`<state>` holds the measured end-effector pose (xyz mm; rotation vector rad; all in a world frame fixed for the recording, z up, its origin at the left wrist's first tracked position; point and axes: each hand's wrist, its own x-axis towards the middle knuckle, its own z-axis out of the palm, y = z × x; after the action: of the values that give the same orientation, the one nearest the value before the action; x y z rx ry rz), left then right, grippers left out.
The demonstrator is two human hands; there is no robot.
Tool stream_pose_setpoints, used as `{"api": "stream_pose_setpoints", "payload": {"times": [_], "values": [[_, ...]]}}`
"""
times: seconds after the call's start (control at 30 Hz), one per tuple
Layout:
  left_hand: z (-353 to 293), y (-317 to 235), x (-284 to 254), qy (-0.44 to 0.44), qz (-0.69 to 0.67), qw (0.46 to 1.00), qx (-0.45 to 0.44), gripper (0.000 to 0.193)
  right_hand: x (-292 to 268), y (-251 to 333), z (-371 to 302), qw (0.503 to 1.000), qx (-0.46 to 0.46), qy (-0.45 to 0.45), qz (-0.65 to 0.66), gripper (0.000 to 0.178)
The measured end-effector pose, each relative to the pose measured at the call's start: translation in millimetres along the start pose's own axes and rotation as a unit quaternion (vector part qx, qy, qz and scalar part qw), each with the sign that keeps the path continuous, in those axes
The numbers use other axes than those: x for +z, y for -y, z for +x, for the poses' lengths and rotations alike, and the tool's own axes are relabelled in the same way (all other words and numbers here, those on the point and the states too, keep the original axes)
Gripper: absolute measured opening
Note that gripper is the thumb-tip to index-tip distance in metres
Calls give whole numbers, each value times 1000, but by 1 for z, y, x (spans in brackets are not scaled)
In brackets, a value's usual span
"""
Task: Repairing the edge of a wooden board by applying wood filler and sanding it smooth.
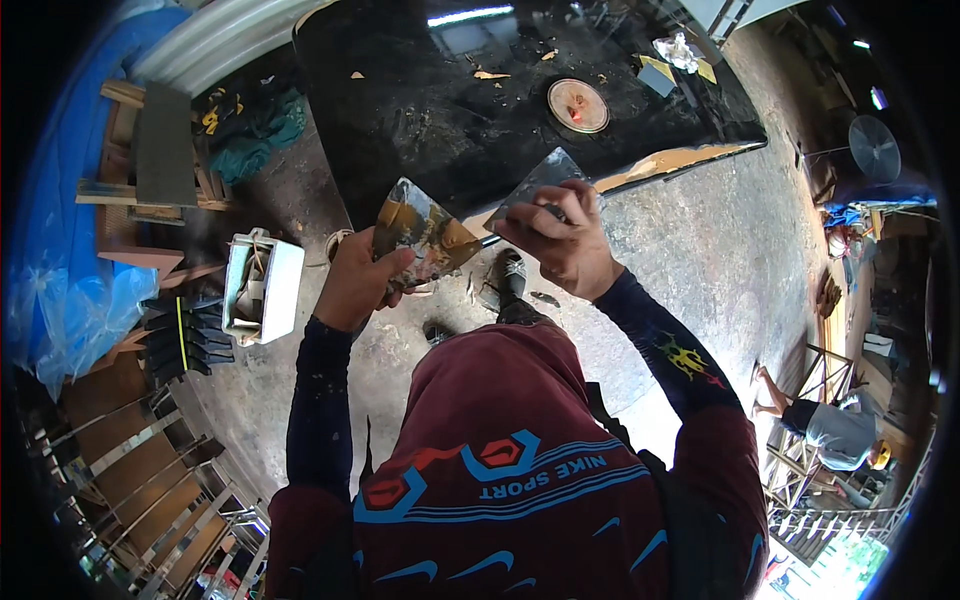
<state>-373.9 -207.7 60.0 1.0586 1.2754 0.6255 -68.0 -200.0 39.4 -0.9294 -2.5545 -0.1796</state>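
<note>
My left hand (352, 280) is closed on the near edge of a square plate (422, 228) smeared with brown and tan paste, thumb on top. A thin grey flat spreader (555, 168) is gripped in my right hand (562, 238), its fingers curled over it. The two tools are close together at the near edge of a glossy black panel (430, 130). On the panel lies a round tin lid (578, 106) with a reddish smear. Tan paste coats part of the panel's near right edge (680, 160).
Crumpled silvery wrapping (678, 52) and a grey sheet (656, 80) lie on the panel. A white open container (264, 288) stands at the left on the concrete floor. Stacked wood (120, 190) is beyond it. Another person (835, 432) is far right, near a round fan (874, 148).
</note>
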Motion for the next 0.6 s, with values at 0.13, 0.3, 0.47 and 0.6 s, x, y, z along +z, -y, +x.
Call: {"api": "stream_pose_setpoints", "payload": {"times": [0.13, 0.3, 0.47, 0.6], "values": [[3, 1, 2, 17, -6, 1000, -3, 16, 3, 28, 14, 999, -54, 6, 2, 63], [11, 3, 1, -7, 59, 998, -1, 17, -2, 19, 20, 1000, 2, -3, 13, 62], [12, -5, 7, 14, 1, 999, -38, 16, -2, 11, 17, 988, 14, -1, 153, 65], [13, -10, 13, 74, -69, 994, -32, 14, -2, 5, -4, 991, 14, -28, 126, 61]]}}
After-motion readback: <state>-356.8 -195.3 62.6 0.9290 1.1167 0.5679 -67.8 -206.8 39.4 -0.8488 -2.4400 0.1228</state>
